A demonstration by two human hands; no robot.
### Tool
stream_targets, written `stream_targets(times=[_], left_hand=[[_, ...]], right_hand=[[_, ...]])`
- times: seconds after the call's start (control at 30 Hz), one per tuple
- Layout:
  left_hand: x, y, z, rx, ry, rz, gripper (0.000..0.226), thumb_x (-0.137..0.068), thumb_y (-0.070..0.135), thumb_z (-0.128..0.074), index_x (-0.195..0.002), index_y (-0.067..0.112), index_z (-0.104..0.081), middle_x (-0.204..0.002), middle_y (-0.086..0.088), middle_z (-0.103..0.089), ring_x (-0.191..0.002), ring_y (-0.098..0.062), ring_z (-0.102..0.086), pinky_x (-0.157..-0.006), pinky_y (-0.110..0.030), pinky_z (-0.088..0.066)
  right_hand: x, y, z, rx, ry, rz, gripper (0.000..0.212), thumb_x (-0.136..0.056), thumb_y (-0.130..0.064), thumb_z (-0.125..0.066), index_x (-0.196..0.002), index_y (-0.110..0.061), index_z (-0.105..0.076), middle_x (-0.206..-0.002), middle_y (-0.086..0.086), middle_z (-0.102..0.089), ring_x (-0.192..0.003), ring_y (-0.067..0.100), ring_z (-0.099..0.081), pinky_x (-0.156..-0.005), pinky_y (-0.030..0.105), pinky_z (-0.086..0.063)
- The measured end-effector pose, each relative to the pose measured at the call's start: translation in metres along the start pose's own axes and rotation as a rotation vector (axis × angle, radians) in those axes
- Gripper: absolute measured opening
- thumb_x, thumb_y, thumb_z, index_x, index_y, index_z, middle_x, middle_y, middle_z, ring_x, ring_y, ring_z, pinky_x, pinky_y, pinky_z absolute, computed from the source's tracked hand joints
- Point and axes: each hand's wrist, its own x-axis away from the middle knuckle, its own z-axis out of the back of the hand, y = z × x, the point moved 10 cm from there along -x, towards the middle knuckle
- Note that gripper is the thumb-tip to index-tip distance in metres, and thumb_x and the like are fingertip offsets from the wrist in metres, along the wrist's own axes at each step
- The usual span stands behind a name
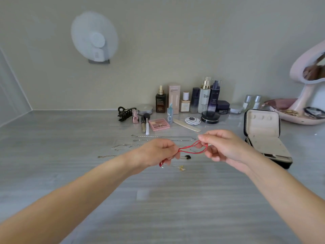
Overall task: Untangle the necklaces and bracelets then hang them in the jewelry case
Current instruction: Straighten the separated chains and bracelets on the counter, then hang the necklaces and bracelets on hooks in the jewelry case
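A red cord bracelet (191, 148) is stretched between my two hands above the grey table. My left hand (158, 152) pinches its left end, with a thin strand and small gold and dark charms (181, 167) dangling below the fist. My right hand (223, 147) pinches the right end of the red loop. Several silver chains (158, 137) lie straightened in rows on the table behind my hands. The open jewelry case (263, 136), black outside and beige inside, stands to the right with its lid upright.
Cosmetic bottles and jars (202, 101), an eyeshadow palette (159, 125), brushes and a black hair claw (125, 112) line the back of the table. A pink mirror stand with a tray (299, 110) sits far right. A white fan (95, 37) hangs on the wall.
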Motion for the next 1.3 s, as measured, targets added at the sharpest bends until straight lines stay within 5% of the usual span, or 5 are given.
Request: stream_targets(times=[0.27, 0.4, 0.53, 0.87, 1.3], left_hand=[[-0.047, 0.04, -0.046, 0.099, -0.022, -0.048, 0.025, -0.094, 0.018, -0.049, -0.073, 0.015, -0.064, -0.056, 0.008, -0.053, -0.053, -0.006, -0.048, -0.066, -0.028, -0.036], [-0.083, 0.063, -0.081, 0.146, -0.037, -0.056, 0.026, -0.095, 0.017, -0.048, -0.073, 0.015, -0.063, -0.066, 0.001, -0.051, -0.056, -0.008, -0.048, -0.065, -0.025, -0.036], [-0.113, 0.078, -0.098, 0.199, -0.006, -0.035, 0.028, -0.096, 0.017, -0.045, -0.073, 0.014, -0.061, -0.063, 0.0, -0.049, -0.046, -0.003, -0.047, -0.05, -0.016, -0.034], [-0.127, 0.057, -0.092, 0.279, 0.059, 0.064, 0.027, -0.094, 0.017, -0.046, -0.072, 0.014, -0.06, -0.065, 0.001, -0.045, -0.052, -0.01, -0.043, -0.056, -0.025, -0.033], [-0.11, 0.085, -0.108, 0.236, -0.056, -0.133, 0.027, -0.096, 0.015, -0.045, -0.074, 0.011, -0.061, -0.059, 0.0, -0.05, -0.053, -0.015, -0.041, -0.056, -0.026, -0.032]], right_hand=[[0.014, 0.007, 0.115, 0.707, 0.316, 0.202, 0.012, -0.079, -0.039, -0.066, -0.082, -0.028, -0.067, -0.089, -0.009, -0.067, -0.087, 0.009, -0.059, -0.081, 0.029, -0.046], [0.015, 0.023, 0.18, 0.909, 0.404, 0.161, 0.057, -0.066, -0.06, -0.064, -0.112, -0.027, -0.061, -0.126, -0.007, -0.056, -0.12, 0.015, -0.049, -0.103, 0.037, -0.038], [-0.001, 0.051, 0.204, 1.064, 0.263, -0.013, 0.096, -0.053, -0.08, -0.056, -0.134, -0.03, -0.042, -0.146, -0.004, -0.037, -0.136, 0.019, -0.031, -0.111, 0.04, -0.028], [-0.01, 0.073, 0.198, 1.052, 0.136, -0.011, 0.09, -0.06, -0.059, -0.074, -0.136, -0.032, -0.033, -0.146, -0.003, -0.026, -0.136, 0.019, -0.016, -0.109, 0.03, -0.023], [0.082, 0.055, 0.06, 1.255, -0.017, 0.154, 0.108, -0.051, -0.089, -0.038, -0.141, -0.035, -0.014, -0.148, -0.005, -0.011, -0.137, 0.017, -0.005, -0.114, 0.036, -0.019]])
